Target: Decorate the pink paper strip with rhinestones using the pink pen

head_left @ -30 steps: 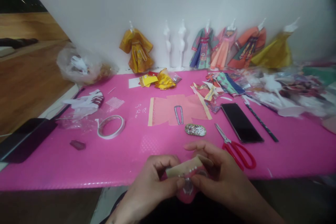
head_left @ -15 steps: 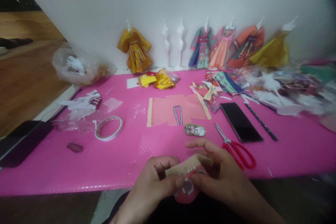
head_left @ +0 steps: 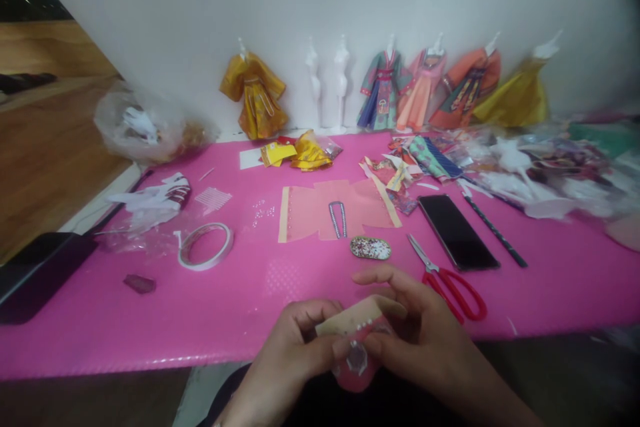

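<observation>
Between both hands, just off the table's front edge, is a small piece of doll clothing (head_left: 354,380) in pink cloth with a cream band, a row of white beads and a silvery ornament. My left hand (head_left: 305,343) pinches its left side, thumb near the ornament. On the other side my right hand (head_left: 417,330) grips it with the thumb in front, while the index finger stretches out above. Part of the cloth is hidden by the fingers. Red-handled scissors (head_left: 453,283) lie just beyond my right hand, and a speckled oval piece (head_left: 371,247) lies ahead of it.
On the pink table (head_left: 240,307) lie a flat peach garment piece (head_left: 305,210), a tape roll (head_left: 205,247), a phone (head_left: 457,232) and a black case (head_left: 40,277). Dressed doll forms (head_left: 255,97) stand against the wall. Fabric scraps (head_left: 425,157) and plastic bags crowd the right.
Both hands keep their hold on the cloth, and its ornament shows slightly more plainly. The whole view has shifted a little; nothing on the table has moved.
</observation>
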`<state>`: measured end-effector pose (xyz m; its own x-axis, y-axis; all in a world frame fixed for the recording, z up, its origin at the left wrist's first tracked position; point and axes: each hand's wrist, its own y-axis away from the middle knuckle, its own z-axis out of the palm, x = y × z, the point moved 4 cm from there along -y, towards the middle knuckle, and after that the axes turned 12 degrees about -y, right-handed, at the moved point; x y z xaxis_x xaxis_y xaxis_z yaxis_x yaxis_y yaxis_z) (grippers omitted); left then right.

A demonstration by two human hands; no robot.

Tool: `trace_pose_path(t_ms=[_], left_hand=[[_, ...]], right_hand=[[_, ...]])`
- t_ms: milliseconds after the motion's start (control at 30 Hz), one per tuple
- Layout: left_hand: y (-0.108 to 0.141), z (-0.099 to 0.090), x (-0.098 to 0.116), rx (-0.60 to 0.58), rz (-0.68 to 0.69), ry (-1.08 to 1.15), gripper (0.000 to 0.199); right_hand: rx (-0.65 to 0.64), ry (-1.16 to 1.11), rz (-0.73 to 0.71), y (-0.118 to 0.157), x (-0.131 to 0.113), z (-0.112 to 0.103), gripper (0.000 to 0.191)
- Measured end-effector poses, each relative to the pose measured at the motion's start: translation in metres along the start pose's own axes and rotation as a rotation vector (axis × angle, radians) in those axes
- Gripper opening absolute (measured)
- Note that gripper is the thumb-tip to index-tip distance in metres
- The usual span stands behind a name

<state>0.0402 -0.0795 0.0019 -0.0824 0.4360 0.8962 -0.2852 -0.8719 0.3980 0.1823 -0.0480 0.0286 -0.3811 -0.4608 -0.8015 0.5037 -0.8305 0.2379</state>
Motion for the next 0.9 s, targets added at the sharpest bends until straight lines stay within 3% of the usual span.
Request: trace_pose_path(t_ms=[700,800,900], left_hand=[[-0.002,0.003,-0.001,-0.022,0.035,0.095,0.012],[-0.005,-0.002,0.007,0.062,0.071,0.114,0.018],[-0.009,-0.011,0.013,0.158,0.015,0.092,0.024]], right_hand=[[0.035,0.107,0.025,-0.002,0.001,-0.005,0.044],[0.047,0.18,-0.005,-0.005,-0.003,-0.006,0.042],[0.044,0.31,-0.093,-0.009,-0.012,-0.011,0.037]])
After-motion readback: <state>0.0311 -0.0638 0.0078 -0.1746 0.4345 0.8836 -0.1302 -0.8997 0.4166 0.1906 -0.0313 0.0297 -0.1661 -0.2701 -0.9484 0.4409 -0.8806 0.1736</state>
